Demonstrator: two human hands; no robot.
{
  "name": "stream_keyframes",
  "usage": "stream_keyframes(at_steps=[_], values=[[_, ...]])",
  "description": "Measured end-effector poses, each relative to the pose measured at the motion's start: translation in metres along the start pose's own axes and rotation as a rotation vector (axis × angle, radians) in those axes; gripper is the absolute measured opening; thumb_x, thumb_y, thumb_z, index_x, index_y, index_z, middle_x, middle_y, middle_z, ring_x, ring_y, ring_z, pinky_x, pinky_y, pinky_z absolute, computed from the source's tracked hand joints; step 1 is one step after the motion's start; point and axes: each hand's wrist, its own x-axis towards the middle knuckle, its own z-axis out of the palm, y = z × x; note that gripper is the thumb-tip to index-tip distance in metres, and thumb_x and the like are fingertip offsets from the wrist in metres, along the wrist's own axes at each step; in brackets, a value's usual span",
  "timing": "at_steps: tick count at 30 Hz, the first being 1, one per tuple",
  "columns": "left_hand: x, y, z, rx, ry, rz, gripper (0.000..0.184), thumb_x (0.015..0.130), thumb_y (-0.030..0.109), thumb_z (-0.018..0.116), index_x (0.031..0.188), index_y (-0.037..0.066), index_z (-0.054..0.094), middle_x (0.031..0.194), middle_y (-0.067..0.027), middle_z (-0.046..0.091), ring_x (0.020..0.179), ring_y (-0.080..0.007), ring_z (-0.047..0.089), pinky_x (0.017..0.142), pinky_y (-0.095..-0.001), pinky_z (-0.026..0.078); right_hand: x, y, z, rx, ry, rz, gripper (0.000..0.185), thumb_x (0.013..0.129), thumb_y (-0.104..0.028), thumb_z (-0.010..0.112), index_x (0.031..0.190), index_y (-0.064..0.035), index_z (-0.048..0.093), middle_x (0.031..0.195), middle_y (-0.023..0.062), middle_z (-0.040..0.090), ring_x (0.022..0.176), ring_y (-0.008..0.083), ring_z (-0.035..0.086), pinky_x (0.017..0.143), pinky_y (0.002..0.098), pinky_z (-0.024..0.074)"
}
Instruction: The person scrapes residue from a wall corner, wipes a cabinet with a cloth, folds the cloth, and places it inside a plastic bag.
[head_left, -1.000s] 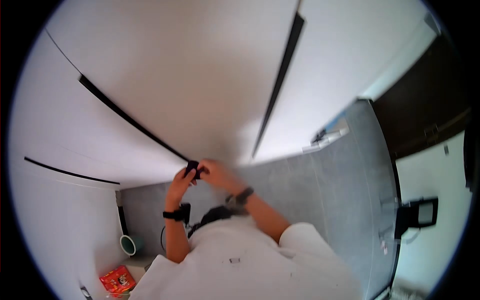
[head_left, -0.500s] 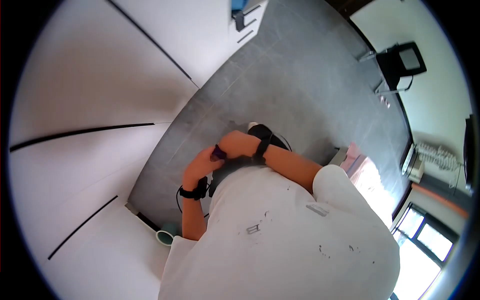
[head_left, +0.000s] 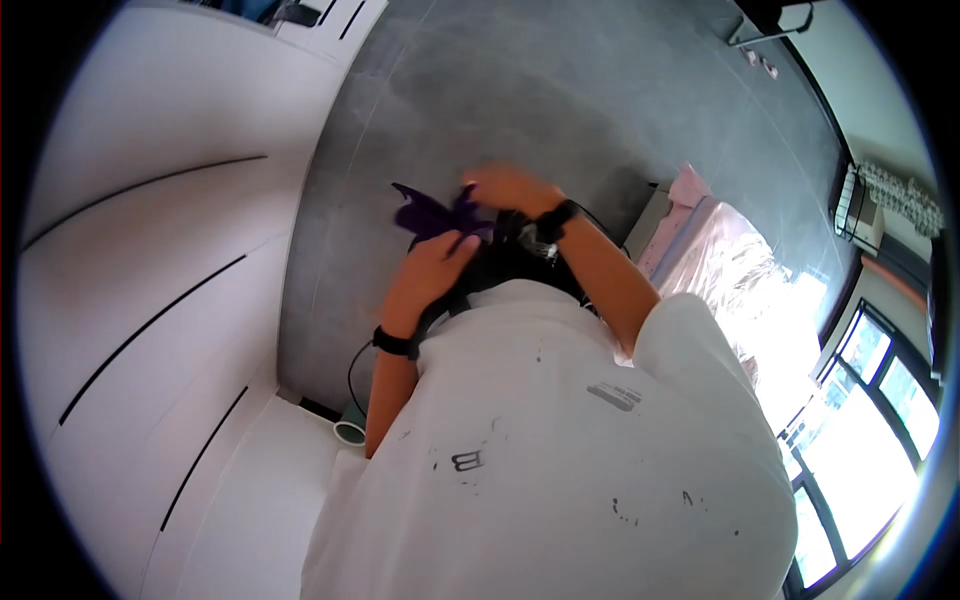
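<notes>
A dark purple, thin, floppy piece with pointed, wing-like ends spreads out in front of my waist; its exact kind I cannot make out. My left hand grips its near side, with a purple strip running across the fingers. On the far right side, the fingertips of my right hand are closed at a raised end of the piece. Motion blurs that hand, so the pinch shows only roughly. Both wrists wear black bands, and a thin cable hangs by the left one.
White cabinets with black handle strips line the left side. A green bin stands by my left elbow. To the right, a pink, shiny covering lies on a low piece of furniture. Grey floor stretches ahead; chair legs show at the far right.
The purple piece was bunched between my hands and is now spread out. My hands have moved apart, the right one outward. The view has turned toward the window side.
</notes>
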Motion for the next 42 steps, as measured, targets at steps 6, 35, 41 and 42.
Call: stream_keyframes(at_steps=[6, 35, 41, 42], values=[[0.038, 0.069, 0.073, 0.222, -0.036, 0.149, 0.051, 0.097, 0.044, 0.046, 0.078, -0.002, 0.054, 0.066, -0.0182, 0.05, 0.059, -0.0252, 0.048, 0.06, -0.0374, 0.041, -0.123, 0.092, -0.09, 0.086, 0.335, 0.341, 0.026, 0.088, -0.027, 0.053, 0.103, -0.0084, 0.063, 0.091, 0.0177, 0.066, 0.084, 0.0368, 0.063, 0.073, 0.0426, 0.0494], [0.178, 0.31, 0.347, -0.418, -0.154, 0.092, 0.051, 0.099, 0.046, 0.043, 0.075, 0.002, 0.053, 0.058, -0.0058, 0.041, 0.055, -0.0169, 0.042, 0.056, -0.0338, 0.038, -0.468, 0.286, -0.235, 0.764, 0.892, 0.677, 0.01, 0.087, -0.011, 0.058, 0.088, -0.0019, 0.063, 0.078, 0.014, 0.062, 0.074, 0.026, 0.063, 0.067, 0.0332, 0.049], [0.176, 0.38, 0.442, -0.435, -0.666, 0.356, 0.055, 0.098, 0.048, 0.04, 0.08, 0.0, 0.059, 0.069, -0.0145, 0.061, 0.064, -0.0282, 0.059, 0.065, -0.0411, 0.045, -0.632, 0.28, -0.263, -0.146, 0.731, 0.559, 0.023, 0.085, -0.001, 0.055, 0.107, 0.003, 0.058, 0.094, 0.0171, 0.065, 0.086, 0.0281, 0.065, 0.076, 0.036, 0.0522], [0.173, 0.38, 0.464, -0.413, -0.641, 0.445, 0.054, 0.098, 0.046, 0.04, 0.081, 0.0, 0.06, 0.071, -0.0187, 0.062, 0.067, -0.0343, 0.061, 0.068, -0.0428, 0.047, -0.659, 0.293, -0.262, -0.089, 0.761, 0.595, 0.031, 0.078, 0.009, 0.056, 0.109, 0.003, 0.057, 0.094, 0.0193, 0.066, 0.083, 0.0331, 0.065, 0.074, 0.0377, 0.052]])
